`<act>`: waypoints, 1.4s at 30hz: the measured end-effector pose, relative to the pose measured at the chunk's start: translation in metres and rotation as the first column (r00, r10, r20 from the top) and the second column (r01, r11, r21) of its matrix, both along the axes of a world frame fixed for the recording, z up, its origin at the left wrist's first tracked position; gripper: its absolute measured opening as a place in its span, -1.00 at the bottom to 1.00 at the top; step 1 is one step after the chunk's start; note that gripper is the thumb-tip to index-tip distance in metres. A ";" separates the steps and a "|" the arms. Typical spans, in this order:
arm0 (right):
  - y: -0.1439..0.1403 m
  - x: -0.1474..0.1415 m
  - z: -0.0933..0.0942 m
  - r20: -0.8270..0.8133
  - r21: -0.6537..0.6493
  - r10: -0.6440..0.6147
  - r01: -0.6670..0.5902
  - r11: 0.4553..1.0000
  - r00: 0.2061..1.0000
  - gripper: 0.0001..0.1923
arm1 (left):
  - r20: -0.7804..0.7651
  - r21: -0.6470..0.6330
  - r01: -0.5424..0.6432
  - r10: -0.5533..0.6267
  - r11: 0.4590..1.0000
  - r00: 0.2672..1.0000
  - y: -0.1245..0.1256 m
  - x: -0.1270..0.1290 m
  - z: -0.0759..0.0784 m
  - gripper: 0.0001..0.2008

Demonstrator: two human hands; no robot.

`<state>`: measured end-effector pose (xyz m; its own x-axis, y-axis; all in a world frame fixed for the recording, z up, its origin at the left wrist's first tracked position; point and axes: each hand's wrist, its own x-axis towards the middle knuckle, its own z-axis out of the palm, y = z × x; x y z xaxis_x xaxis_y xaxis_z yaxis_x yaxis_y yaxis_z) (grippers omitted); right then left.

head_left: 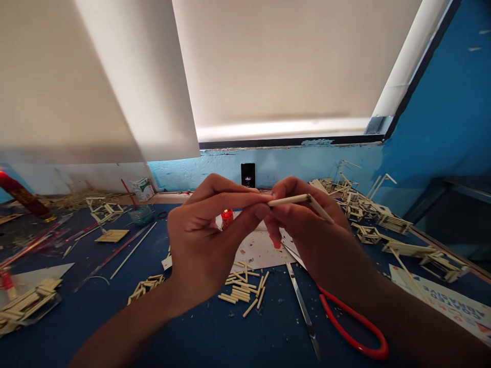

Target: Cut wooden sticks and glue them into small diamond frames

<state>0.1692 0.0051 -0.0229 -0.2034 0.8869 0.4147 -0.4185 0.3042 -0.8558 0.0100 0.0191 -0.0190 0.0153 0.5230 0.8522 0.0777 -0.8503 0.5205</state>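
The left hand (207,235) and right hand (307,230) meet, fingertips pinched on 1 angled stick (289,200) above the blue surface (184,337); short sticks (241,292) lie left of red-handled scissors (355,335).

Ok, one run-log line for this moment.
left hand: pinches angled pale wooden stick | right hand: fingers around it, grip unclear | below: short pale wooden sticks, slim silver metal tool
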 end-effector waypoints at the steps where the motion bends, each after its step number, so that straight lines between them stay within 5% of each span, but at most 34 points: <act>1: 0.000 0.000 -0.001 0.014 0.008 -0.012 0.012 1.000 1.000 -0.87 | 0.008 0.002 -0.014 0.014 1.000 1.000 0.000 0.000 0.000 -0.77; 16: 0.011 0.002 -0.006 -0.012 0.110 -0.087 0.088 0.990 0.996 -0.93 | 0.069 -0.029 0.024 -0.022 0.999 0.997 0.009 -0.010 0.011 -0.78; 31: 0.021 0.008 -0.005 -0.009 0.187 -0.125 0.125 0.974 0.992 -0.75 | -0.001 0.002 -0.199 0.199 0.980 0.980 0.004 -0.038 0.036 -0.70; 42: 0.045 0.015 -0.009 0.019 0.128 -0.224 0.220 0.967 0.974 -0.81 | -0.096 -0.076 -0.106 0.099 0.991 0.990 0.028 -0.047 0.031 -0.76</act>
<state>0.1846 0.0498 -0.0321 -0.0229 0.8535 0.5207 -0.3010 0.4908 -0.8177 -0.0371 0.0467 0.0124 0.0343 0.5930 0.8045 0.2130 -0.7908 0.5738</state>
